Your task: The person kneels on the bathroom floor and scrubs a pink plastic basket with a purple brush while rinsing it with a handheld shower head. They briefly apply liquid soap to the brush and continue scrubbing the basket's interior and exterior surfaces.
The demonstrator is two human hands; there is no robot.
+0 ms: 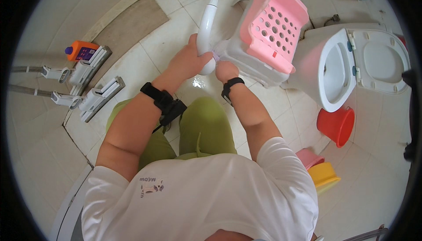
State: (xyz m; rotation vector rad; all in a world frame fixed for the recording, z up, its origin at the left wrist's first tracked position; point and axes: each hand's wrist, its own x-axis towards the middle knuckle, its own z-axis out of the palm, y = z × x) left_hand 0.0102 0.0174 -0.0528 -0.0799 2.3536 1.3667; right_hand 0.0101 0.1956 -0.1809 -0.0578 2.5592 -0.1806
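My left hand (189, 59) grips a white handheld shower head (205, 26), its head end pointing down toward me and its beige hose leading up and away. Close beside that lower end is my right hand (227, 70), with curled fingers. A pale lilac, partly see-through thing (216, 56) shows between the two hands; whether my right fingers hold it is unclear. Just beyond my right hand stands a whitish plastic stand (254, 56). A pink plastic basket-like piece with round holes (275, 26) rests tilted on it.
A toilet (336, 72) with its lid raised is at the right, near a red bucket (335, 125). Pink (310, 158) and yellow basins (324, 176) lie closer. Two flat mops (89, 69) and an orange bottle (82, 51) are at the left. The tiled floor (197, 82) shines wet.
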